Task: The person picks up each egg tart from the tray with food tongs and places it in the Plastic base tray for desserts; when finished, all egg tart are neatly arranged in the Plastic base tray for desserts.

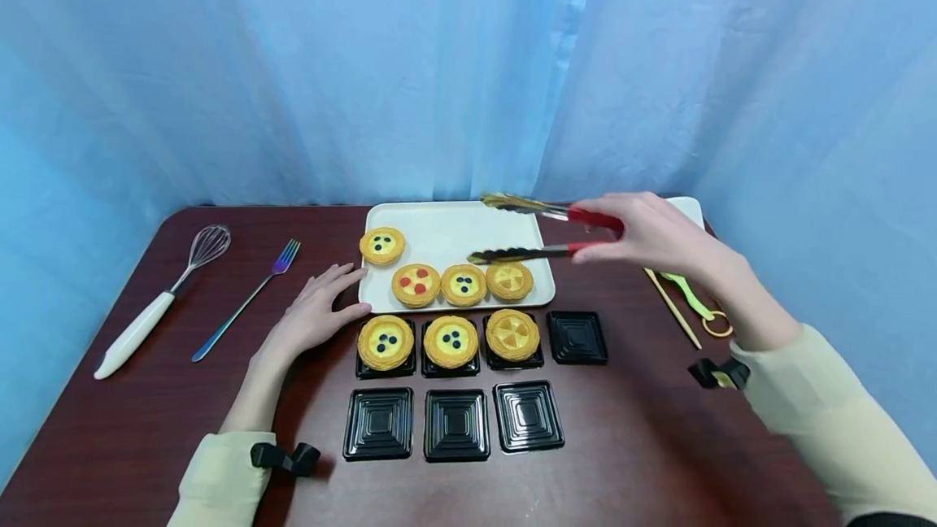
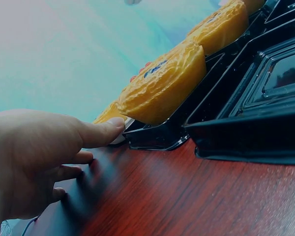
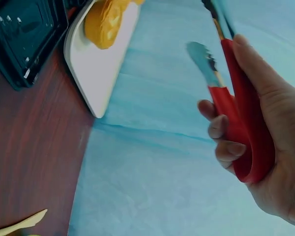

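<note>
Nearest, three empty black trays point(image 1: 455, 424) sit in a row, with bare table point(image 1: 644, 446) in front and to the right. Behind them a second row holds three tarts point(image 1: 450, 341) and one empty tray point(image 1: 577, 337) at its right end. The left hand point(image 1: 311, 320) lies flat with relaxed fingers, thumb touching the white tray's point(image 1: 446, 234) near-left edge. Four tarts point(image 1: 463, 284) crowd that tray's near side and left; its far half is bare. The right hand point(image 1: 647, 233) grips red-handled tongs point(image 1: 545, 230), arms spread apart above the tray's right edge, holding nothing.
</note>
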